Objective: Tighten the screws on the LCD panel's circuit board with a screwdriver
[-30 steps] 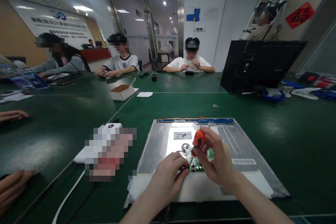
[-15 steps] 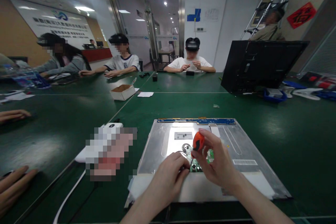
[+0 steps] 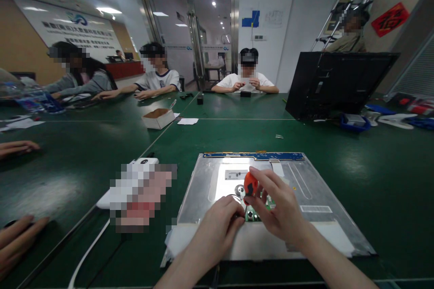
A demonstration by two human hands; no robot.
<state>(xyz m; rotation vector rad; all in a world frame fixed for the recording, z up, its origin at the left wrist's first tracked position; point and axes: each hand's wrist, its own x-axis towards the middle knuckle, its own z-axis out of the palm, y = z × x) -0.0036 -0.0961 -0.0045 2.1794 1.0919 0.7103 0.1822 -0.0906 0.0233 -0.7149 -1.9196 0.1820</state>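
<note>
A silver metal display panel lies flat in front of me, with a blue strip board along its far edge. On its middle sits a small green circuit board, partly covered by my hands. My right hand grips a stubby orange-and-black screwdriver by its handle, tip pointing down toward the green board's left side. At the board's left edge rests my left hand, its thumb and fingers pinched together near the screwdriver's tip. What they hold, if anything, is hidden.
Left of the panel lie a white device and a white cable. Farther back stand an open small box and a black monitor. Another person's hand rests at left; several people sit around the green table.
The screwdriver's handle has shifted slightly left and stands more upright, with my right hand's fingers turned around it. My left hand has stayed in place.
</note>
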